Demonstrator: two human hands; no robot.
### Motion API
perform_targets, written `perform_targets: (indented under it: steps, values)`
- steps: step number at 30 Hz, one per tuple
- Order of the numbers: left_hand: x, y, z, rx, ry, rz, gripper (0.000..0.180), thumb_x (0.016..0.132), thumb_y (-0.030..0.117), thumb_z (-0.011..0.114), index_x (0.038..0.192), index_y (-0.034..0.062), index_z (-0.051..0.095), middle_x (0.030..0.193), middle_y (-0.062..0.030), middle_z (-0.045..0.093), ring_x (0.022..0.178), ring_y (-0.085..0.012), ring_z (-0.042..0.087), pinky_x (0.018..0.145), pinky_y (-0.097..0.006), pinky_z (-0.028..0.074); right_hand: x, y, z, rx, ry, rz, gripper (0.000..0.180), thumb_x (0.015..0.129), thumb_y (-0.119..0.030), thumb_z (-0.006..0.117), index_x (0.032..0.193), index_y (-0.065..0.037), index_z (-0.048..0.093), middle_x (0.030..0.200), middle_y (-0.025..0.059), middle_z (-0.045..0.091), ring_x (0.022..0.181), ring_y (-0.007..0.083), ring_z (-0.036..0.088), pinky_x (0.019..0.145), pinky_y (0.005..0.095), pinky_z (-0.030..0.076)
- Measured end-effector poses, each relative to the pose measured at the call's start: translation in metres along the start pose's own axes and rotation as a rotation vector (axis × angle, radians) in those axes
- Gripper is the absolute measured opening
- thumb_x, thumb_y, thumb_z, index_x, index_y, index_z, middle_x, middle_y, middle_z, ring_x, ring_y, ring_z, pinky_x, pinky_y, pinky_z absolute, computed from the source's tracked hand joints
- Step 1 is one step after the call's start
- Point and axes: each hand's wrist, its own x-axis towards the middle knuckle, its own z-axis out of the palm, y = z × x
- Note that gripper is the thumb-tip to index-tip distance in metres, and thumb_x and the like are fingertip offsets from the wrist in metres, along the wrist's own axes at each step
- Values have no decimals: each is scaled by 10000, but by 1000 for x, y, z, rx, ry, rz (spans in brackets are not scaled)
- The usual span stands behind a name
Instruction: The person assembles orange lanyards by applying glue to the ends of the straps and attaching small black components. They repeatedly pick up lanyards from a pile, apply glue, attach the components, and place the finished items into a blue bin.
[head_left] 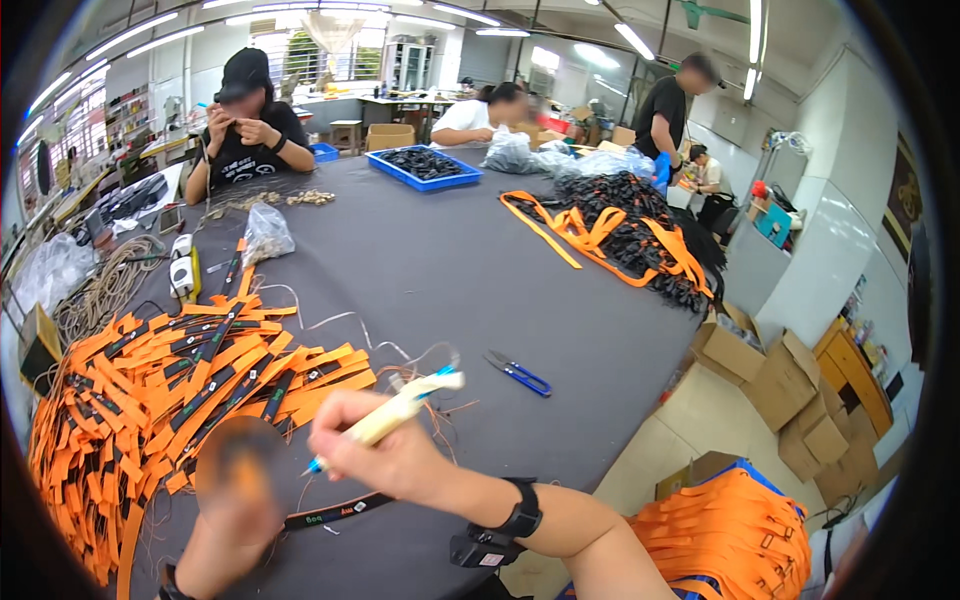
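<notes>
My right hand [385,455] grips a cream pen-shaped tool [395,412] with a blue tip, its point aimed down to the left. My left hand [235,500] is blurred and holds an orange strap end close to that tip. A black strap [330,512] lies on the grey table [440,260] just under my right hand. A big heap of orange and black straps [170,385] sits right beside my left hand. Small blue-handled snips [518,372] lie on the table to the right of my right hand.
A person in black sits across the table at the far left; others work at the far right. A blue tray [423,165], plastic bags, a strap pile [625,225], a cord coil [105,285] and a white device [183,268] lie on the table. Cardboard boxes [775,385] stand at right.
</notes>
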Motion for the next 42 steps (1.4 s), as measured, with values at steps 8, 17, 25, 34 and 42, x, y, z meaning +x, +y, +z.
perform_targets:
  steps: [8,17,25,34,42]
  values:
    - [-2,15,20,161,133,233,148,830,58,694,932,5,601,866,-173,591,828,-363,594,738,-408,482,-11,68,22,121,-5,407,194,970,-246,636,873,-87,582,718,-36,573,582,28,555,495,184,437]
    - [-7,-21,12,177,155,235,136,762,72,739,862,32,655,859,-111,579,781,-302,606,707,-374,501,-11,74,20,82,133,499,152,966,-202,635,897,-69,608,683,-8,600,557,59,578,477,190,434]
    - [-5,-18,-14,99,-127,156,89,830,116,688,858,39,652,904,-97,567,840,-270,599,732,-356,500,-12,63,24,-110,146,506,143,972,-134,617,888,-26,576,720,41,630,606,94,631,516,219,507]
    - [-1,-7,15,142,84,323,224,829,200,755,979,70,652,892,-95,584,852,-277,618,712,-371,516,-12,66,22,69,230,499,159,966,-154,607,868,-31,581,699,34,622,551,79,600,477,210,477]
    - [1,-12,13,-47,73,162,101,873,94,717,902,8,674,782,-73,659,702,-187,661,636,-303,525,-17,61,24,-30,109,468,153,953,-172,644,872,-53,593,699,4,615,554,50,586,480,188,454]
